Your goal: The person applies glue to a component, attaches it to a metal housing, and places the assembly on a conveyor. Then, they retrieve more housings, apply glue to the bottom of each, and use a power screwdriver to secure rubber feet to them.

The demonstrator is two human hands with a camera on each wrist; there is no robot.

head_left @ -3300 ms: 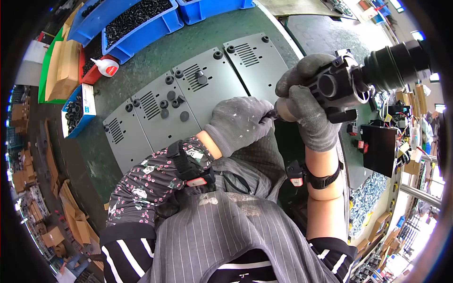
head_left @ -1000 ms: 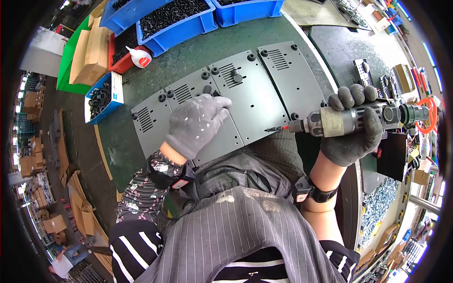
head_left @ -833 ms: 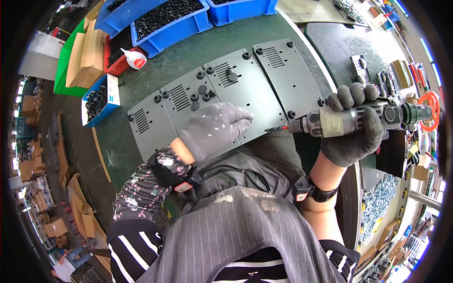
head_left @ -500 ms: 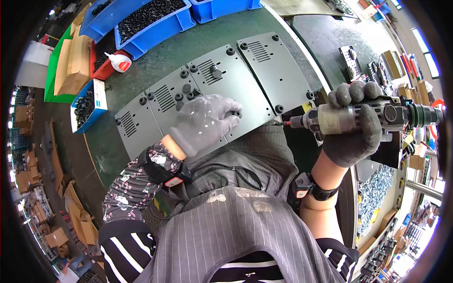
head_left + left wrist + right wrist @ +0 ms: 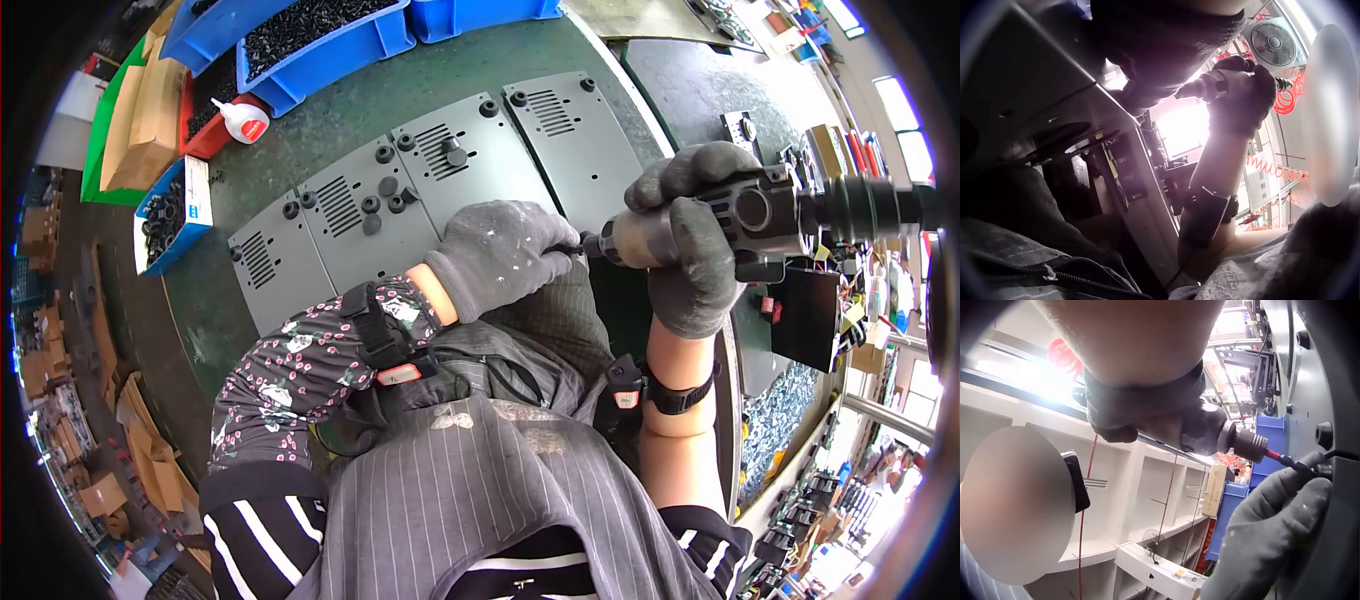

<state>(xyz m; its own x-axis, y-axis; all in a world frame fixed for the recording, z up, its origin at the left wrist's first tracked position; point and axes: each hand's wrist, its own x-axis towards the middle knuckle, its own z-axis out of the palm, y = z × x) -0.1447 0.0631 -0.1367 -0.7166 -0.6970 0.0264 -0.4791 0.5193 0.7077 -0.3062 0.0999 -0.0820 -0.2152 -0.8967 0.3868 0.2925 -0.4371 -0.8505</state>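
And the hands have just come together. The left hand (image 5: 505, 255), in a grey knitted glove, has shifted from over the panels to their near edge, its grip narrow: thumb and finger pinch a small dark piece (image 5: 1320, 469), mostly hidden. The right hand (image 5: 695, 250), gloved in grey too, is wrapped round a dark power driver with a pale band on its barrel (image 5: 765, 212), and the slim red-and-dark bit (image 5: 1290, 462) now reaches those fingertips instead of standing apart. That looks like the driving step, with the left hand steadying the piece; whether it has seated, I can't tell.

Just outward, four grey slotted metal panels (image 5: 475, 170) lie side by side on the green bench (image 5: 330, 110). The pinch is by the gap between two of them, beside a round black foot (image 5: 1324, 434). Loose black round pieces (image 5: 388, 186) rest on the second panel from the left, and another upright black piece (image 5: 454, 154) stands on the third.

Now for lettering: the white squeeze bottle (image 5: 240, 120) has a red label, too small to read. The blue-and-white box (image 5: 196, 208) carries printing that's no clearer, and the red-and-white tag (image 5: 399, 374) by the left wrist is illegible. No brand can be made out.
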